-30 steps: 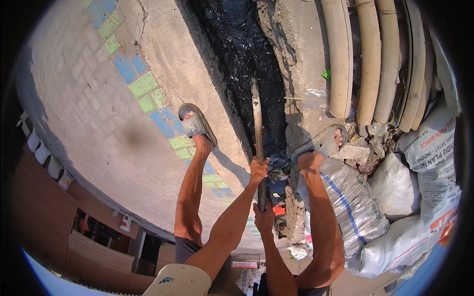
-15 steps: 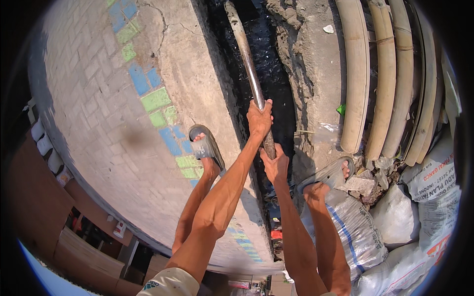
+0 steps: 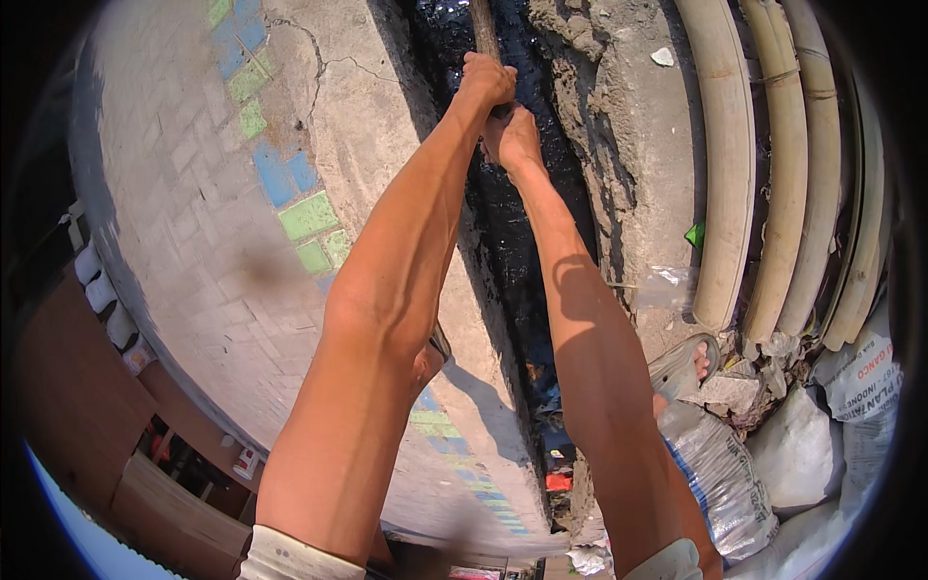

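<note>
Both arms (image 3: pixel 367 319) stretched forward, the left hiding most of one sandal (image 3: pixel 441 342). The right hand (image 3: pixel 515 141) curled round the near end of a wooden pole (image 3: pixel 484 29), covering it; just beyond, the left hand (image 3: pixel 490 79) clasped the shaft, cut off farther along the drain (image 3: pixel 527 256).

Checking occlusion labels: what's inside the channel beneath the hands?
Dark, wet-looking liquid and, toward the near end, a red scrap. Whatever lies beneath the liquid can't be seen; the left hand, right hand and pole also cover parts.
</note>
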### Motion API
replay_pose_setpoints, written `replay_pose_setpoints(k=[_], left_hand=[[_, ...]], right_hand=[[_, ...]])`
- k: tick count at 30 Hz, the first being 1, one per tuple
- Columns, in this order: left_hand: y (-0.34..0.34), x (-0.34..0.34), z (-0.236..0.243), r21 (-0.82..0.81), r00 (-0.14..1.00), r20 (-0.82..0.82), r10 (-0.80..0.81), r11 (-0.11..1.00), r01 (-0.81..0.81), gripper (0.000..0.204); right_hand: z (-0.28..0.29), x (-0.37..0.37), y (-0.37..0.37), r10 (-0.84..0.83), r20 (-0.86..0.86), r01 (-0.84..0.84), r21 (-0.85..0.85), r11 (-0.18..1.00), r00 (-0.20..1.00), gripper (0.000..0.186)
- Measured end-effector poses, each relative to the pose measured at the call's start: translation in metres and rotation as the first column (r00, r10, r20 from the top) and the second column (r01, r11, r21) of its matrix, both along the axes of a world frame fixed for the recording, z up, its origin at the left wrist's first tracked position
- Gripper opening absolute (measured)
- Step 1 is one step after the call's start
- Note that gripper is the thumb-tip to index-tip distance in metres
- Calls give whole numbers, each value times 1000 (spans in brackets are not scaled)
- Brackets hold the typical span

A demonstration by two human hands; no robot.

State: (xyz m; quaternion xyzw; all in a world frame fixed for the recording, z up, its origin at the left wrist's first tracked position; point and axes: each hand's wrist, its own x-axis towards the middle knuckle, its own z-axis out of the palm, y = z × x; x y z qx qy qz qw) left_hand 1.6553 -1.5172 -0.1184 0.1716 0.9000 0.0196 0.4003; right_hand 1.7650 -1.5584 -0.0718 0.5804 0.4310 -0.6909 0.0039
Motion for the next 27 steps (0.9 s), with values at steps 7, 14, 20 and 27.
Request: replay_pose_setpoints(k=[7, 14, 20, 27], left_hand=[[-115, 128, 33, 137, 967, 232, 107, 980, -141, 62], [-227, 201, 33, -16, 801, 502, 326, 930, -367, 55], [-311, 292, 74, -122, 426, 720, 548, 704, -699, 31], [-391, 396, 187, -245, 565, 545, 619, 763, -598, 30]], right_hand=[[42, 140, -105, 157, 226, -238, 391, 889, 961, 55], [138, 228, -224, 156, 318, -188, 74, 979, 935, 35], [220, 326, -320, 197, 442, -238, 37, 971, 875, 36], [349, 378, -365, 123, 491, -42, -173, 984, 862, 36]])
